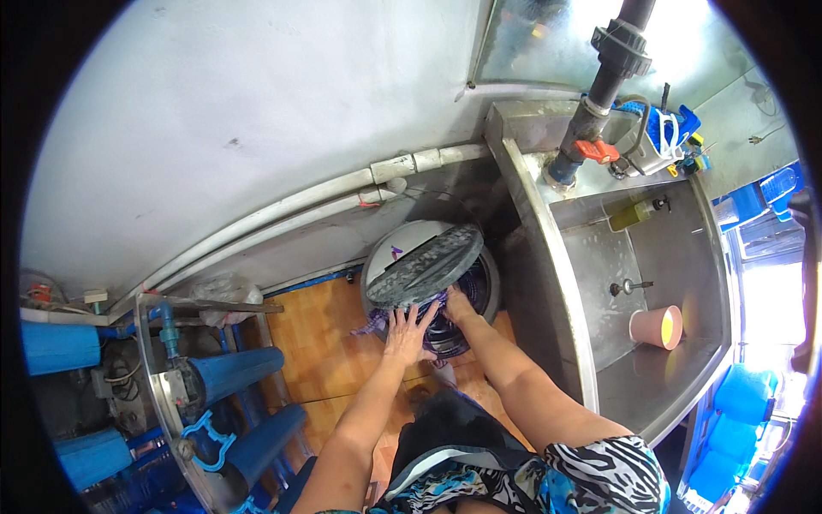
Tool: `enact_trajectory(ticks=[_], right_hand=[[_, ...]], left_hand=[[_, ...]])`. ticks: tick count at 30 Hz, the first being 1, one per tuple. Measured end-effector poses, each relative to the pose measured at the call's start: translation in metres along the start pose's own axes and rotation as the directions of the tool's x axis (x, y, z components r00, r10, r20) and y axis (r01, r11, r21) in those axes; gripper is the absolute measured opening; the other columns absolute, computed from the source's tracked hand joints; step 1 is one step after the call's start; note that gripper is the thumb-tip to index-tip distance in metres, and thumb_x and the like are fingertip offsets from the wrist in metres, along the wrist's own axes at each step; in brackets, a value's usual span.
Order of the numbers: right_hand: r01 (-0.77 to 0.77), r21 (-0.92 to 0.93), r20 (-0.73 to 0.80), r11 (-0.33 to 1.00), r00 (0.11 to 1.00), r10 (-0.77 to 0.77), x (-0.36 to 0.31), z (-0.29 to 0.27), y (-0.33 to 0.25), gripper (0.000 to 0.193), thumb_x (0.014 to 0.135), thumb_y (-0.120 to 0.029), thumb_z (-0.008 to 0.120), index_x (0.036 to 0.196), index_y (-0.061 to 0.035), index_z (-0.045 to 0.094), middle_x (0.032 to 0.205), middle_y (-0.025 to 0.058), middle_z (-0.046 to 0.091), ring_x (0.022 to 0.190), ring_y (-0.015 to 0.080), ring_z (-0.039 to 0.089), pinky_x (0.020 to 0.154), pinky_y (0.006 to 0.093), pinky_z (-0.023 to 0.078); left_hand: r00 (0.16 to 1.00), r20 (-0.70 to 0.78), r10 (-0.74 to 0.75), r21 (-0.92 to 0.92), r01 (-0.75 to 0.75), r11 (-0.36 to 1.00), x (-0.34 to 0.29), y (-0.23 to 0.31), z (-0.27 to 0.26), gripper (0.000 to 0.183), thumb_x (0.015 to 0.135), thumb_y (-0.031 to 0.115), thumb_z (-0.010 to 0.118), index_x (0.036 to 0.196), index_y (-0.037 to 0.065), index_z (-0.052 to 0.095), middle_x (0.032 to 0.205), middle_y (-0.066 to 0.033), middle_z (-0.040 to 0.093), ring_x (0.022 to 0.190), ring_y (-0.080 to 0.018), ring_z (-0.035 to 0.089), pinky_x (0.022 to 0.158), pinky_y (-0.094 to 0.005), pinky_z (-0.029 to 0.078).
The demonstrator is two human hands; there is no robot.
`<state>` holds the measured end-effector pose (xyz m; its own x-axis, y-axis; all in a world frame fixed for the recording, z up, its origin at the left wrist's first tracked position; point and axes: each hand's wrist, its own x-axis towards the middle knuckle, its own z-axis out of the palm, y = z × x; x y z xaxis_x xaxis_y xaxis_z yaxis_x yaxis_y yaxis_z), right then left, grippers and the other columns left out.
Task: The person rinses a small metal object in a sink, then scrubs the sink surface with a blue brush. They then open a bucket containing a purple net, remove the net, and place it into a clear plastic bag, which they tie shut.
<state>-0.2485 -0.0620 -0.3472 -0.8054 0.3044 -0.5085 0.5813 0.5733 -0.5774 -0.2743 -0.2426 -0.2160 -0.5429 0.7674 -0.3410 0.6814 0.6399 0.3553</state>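
Step in hand, as I judge it: arranging the purple cloth at the mouth of the round tub, below the tilted grey lid. My left hand is spread against the cloth; my right hand's grip I cannot tell. Next move likely calls for gathering loose cloth clear of the lid

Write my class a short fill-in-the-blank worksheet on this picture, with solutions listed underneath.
1. The bare left hand, its fingers spread, is beside patterned cloth coloured mainly ____.
2. The round pink cup is inside the rectangular metal ____.
3. The orange-red handle is fitted on the thick dark ____.
4. The large cylinders on the picture's left are ____.

Missing words: purple; sink; pipe; blue.
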Motion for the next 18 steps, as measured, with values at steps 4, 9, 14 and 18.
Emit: enact_trajectory(ticks=[4,9,14,18], right_hand=[[-0.024,-0.064,0.045,0.998,0.999,0.027,0.038,0.005,0.038,0.076,0.068,-0.007,0.074,0.136,-0.0063,0.039,0.122,0.0231,0.057,0.112,0.0365,0.057,0.095,0.0402,0.046],[-0.074,-0.004,0.069,0.997,0.995,0.074,0.068,0.011,0.061,0.064,0.065,-0.008,0.076,0.124,-0.0027,0.053,0.117,0.0220,0.060,0.109,0.0352,0.059,0.092,0.0383,0.048],[-0.081,0.337,0.054,0.938,0.996,0.067,0.053,0.008,0.046,0.061,0.063,-0.007,0.075,0.121,-0.0016,0.055,0.111,0.0195,0.064,0.103,0.0344,0.062,0.087,0.0345,0.049],[-0.189,0.700,0.166,0.688,0.981,0.101,0.025,-0.008,0.025,0.061,0.064,-0.007,0.073,0.121,-0.0024,0.055,0.109,0.0185,0.065,0.100,0.0339,0.063,0.085,0.0324,0.049]], left_hand=[[0.969,0.245,-0.025,-0.248,0.087,0.965,0.052,-0.019,0.023,0.115,0.059,0.053,0.081,0.150,0.024,0.017,0.149,-0.0215,0.025,0.136,-0.0413,0.026,0.113,-0.0483,0.021],[0.977,0.192,-0.093,-0.265,0.143,0.954,0.102,-0.036,0.070,0.095,0.073,0.061,0.064,0.148,0.019,0.023,0.154,-0.0161,0.018,0.141,-0.0382,0.017,0.115,-0.0457,0.016],[0.945,0.239,-0.222,-0.145,0.261,0.954,0.126,-0.048,0.095,0.089,0.076,0.057,0.062,0.147,0.018,0.026,0.153,-0.0162,0.021,0.141,-0.0370,0.018,0.115,-0.0452,0.015],[0.940,0.226,-0.255,-0.139,0.290,0.947,0.134,-0.052,0.101,0.086,0.076,0.054,0.063,0.146,0.016,0.029,0.152,-0.0163,0.023,0.140,-0.0363,0.020,0.115,-0.0445,0.016]])
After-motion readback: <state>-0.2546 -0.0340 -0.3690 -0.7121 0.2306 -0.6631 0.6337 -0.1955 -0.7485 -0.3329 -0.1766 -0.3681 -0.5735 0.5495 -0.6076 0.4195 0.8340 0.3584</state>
